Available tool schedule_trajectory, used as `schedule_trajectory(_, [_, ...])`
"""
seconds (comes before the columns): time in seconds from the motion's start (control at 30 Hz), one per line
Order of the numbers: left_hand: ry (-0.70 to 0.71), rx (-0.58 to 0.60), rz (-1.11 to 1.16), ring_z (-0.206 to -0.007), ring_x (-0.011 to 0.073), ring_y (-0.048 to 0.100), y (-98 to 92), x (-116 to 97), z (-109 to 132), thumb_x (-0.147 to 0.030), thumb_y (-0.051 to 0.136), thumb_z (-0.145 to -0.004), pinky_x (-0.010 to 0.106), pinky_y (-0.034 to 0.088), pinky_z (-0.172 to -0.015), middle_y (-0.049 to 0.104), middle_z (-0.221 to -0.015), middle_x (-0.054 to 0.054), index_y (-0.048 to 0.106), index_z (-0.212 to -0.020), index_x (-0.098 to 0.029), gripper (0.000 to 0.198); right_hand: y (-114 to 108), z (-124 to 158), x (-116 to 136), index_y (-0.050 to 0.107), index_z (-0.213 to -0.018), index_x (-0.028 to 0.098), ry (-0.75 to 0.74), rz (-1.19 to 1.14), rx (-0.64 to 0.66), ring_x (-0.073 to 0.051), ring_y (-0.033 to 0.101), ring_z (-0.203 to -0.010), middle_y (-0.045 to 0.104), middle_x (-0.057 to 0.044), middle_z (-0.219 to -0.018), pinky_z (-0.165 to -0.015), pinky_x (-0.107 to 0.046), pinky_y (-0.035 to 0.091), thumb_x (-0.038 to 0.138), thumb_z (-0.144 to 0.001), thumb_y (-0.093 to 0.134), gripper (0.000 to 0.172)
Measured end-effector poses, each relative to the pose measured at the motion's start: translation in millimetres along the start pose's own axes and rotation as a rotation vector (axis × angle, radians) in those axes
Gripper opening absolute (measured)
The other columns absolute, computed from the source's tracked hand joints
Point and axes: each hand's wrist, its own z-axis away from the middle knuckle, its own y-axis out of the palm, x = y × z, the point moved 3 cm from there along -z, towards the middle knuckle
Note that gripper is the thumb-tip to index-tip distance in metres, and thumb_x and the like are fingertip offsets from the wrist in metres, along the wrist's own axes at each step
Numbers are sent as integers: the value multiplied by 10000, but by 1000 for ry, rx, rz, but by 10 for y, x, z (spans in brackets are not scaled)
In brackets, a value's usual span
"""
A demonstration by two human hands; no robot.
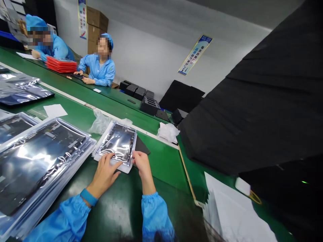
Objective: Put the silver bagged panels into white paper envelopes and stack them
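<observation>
A clear plastic blister tray point(118, 141) with a dark, flat electronic panel inside lies on the green table in front of me. My left hand point(105, 175) rests on its near edge, fingers spread, thumb lying along the film. At the right edge, my right hand point(141, 164) is closed, with thumb and index finger pinching the tray's rim. Part of a flat dark grey piece point(141, 145) shows from under the tray's right side. To my left stands a tall stack of larger similar trays point(42, 161), with shiny film over dark panels.
Crumpled clear plastic point(99, 122) lies behind the tray, and a white crumpled bag point(168, 131) farther right. White sheets point(232, 208) are piled at lower right beside a black cloth point(227, 111). Two people in blue sit across the table near red folders point(60, 64).
</observation>
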Motion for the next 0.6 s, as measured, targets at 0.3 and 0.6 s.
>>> schedule_trajectory(0.3, [-69,-75,18,-1487,383,411,32,115,31,-13,571,-846,524,528,-1134,426,-1575,210,636,-1249,-155,432,350,-141,-155,714,-650,183,12,-281,112,-140,573,-539,679,25,-545,-537,-274,438,508,-533,902,394])
schedule_trajectory(0.6, [-41,-66,-42,-1561,377,320,9,113,48,-7,499,-856,511,475,-1191,296,-1692,228,341,-1601,-115,769,164,-102,-382,715,-714,221,-22,-659,1,-127,637,-551,718,44,-610,-535,-262,525,492,-542,923,382])
